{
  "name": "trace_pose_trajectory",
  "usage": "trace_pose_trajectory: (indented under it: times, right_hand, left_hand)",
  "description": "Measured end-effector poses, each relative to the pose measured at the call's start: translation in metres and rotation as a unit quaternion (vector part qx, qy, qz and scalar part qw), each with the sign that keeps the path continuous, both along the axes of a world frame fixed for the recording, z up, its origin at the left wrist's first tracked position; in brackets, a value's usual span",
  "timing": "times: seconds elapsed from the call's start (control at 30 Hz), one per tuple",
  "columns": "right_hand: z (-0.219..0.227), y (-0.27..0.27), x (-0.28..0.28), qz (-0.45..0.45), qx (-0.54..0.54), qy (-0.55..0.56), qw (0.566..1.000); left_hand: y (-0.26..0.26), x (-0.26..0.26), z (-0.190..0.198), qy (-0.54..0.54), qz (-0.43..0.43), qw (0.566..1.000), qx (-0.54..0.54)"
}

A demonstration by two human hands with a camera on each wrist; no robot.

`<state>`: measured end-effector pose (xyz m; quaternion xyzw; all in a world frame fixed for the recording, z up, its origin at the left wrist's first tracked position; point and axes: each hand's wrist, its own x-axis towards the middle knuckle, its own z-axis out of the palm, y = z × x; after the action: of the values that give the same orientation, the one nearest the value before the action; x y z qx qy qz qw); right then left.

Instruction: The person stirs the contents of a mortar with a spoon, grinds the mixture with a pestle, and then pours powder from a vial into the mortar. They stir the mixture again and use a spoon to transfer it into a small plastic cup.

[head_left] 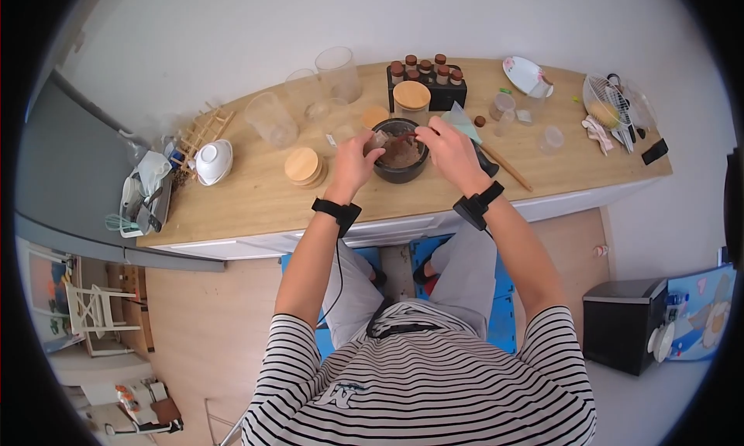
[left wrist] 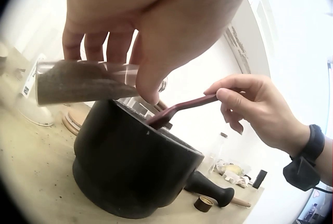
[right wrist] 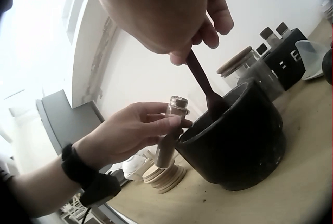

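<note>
A black mortar (head_left: 401,173) holding brown powder stands on the counter between the hands. The left hand (head_left: 356,165) grips a small glass vial (left wrist: 86,83) partly filled with brown powder; it lies tilted beside the mortar's rim, its open neck showing in the right wrist view (right wrist: 178,102). Pinched in the right hand (head_left: 453,153) is the handle of a dark red spoon (left wrist: 190,103), whose bowl end dips inside the mortar (right wrist: 234,141). How deep the spoon reaches into the powder is hidden in the wrist views.
Behind the mortar stand a wood-lidded jar (head_left: 411,97) and a black rack (head_left: 446,97) of capped vials. A pestle (left wrist: 210,188) and a wooden-handled tool (head_left: 508,167) lie on the right. Stacked wooden lids (head_left: 304,167), glass containers and a white bowl (head_left: 213,163) are on the left.
</note>
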<state>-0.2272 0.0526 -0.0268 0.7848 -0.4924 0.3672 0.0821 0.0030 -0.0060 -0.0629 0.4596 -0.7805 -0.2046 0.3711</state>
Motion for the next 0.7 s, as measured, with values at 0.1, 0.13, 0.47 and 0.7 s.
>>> trace_pose_trajectory:
  times: [0.1, 0.13, 0.47, 0.7]
  right_hand:
    - [-0.007, -0.008, 0.0, -0.025, -0.006, 0.036, 0.999]
    - [-0.007, -0.01, 0.002, -0.029, 0.003, 0.054, 0.998]
    - [0.032, -0.013, -0.007, -0.113, 0.169, 0.089, 0.975]
    - [-0.006, -0.012, 0.005, -0.164, 0.243, -0.082, 0.952]
  left_hand:
    - [0.005, -0.002, 0.004, -0.007, 0.001, 1.0, -0.008]
    - [0.007, -0.002, 0.005, -0.013, 0.003, 1.0, -0.004]
    - [0.004, -0.003, -0.012, -0.028, -0.016, 0.996, -0.084]
    - [0.005, -0.001, -0.016, -0.029, -0.008, 0.996, -0.088]
